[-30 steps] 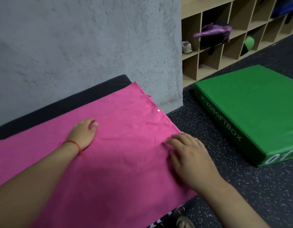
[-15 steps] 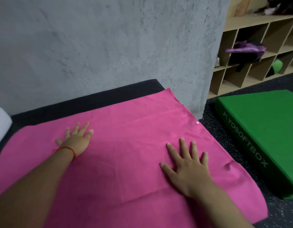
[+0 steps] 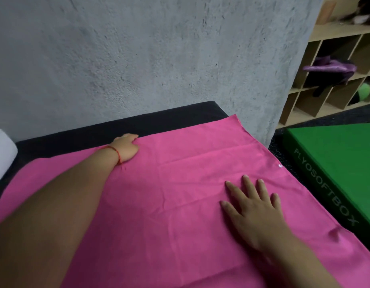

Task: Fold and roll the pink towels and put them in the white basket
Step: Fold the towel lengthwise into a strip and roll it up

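Note:
A pink towel (image 3: 180, 194) lies spread flat over a black padded platform (image 3: 171, 118). My left hand (image 3: 126, 147) reaches to the towel's far edge, with its fingers curled over that edge. On the towel's right part my right hand (image 3: 254, 210) lies flat, palm down, fingers spread. A small white snap (image 3: 280, 166) sits on the right hem. A white rounded thing (image 3: 2, 154), cut off at the left border, may be the basket.
A grey concrete wall (image 3: 159, 59) stands right behind the platform. A green soft box (image 3: 335, 163) lies on the speckled floor to the right. Wooden cubby shelves (image 3: 325, 96) with purple and green items stand at the far right.
My left hand has moved from the towel's middle forward to its far edge and its fingers have curled. The right hand stays flat on the towel.

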The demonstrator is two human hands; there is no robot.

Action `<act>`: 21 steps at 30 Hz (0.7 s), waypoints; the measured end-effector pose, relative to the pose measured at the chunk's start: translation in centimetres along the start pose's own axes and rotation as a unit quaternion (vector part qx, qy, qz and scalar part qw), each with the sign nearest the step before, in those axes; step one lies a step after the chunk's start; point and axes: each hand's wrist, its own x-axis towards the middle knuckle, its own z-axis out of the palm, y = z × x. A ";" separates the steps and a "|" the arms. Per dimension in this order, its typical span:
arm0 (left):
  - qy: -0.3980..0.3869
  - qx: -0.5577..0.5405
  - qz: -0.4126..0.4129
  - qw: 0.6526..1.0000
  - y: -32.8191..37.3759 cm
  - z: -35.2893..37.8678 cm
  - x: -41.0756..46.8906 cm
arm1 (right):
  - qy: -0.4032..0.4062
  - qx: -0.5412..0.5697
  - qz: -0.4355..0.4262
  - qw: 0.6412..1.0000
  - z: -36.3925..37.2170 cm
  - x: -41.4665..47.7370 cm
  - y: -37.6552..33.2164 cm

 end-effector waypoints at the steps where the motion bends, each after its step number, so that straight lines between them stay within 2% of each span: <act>1: 0.007 0.011 -0.001 1.000 0.2 -0.4 0.7 | 0.003 0.002 0.000 1.000 0.1 0.2 -0.3; 4: 0.006 0.001 0.015 1.000 1.0 -1.9 2.1 | 0.027 0.006 0.003 1.000 0.2 0.8 -1.0; 6: -0.029 0.006 0.022 0.999 1.2 -2.9 3.0 | 0.039 0.005 0.003 0.999 0.2 1.0 -1.5; 10: -0.060 0.086 0.038 0.994 1.4 -3.4 4.8 | 0.067 0.000 -0.006 0.998 0.1 1.2 -2.4; 13: -0.006 0.145 0.026 0.989 0.9 -3.4 6.2 | 0.078 0.009 -0.030 0.996 0.2 1.1 -3.2; 17: 0.132 0.252 -0.041 0.958 -1.5 -2.4 8.0 | 0.071 -0.010 -0.054 0.996 0.8 0.9 -3.8; 21: 0.228 0.163 -0.085 0.956 -3.7 0.3 8.7 | 0.059 -0.013 -0.051 0.997 1.8 1.1 -3.5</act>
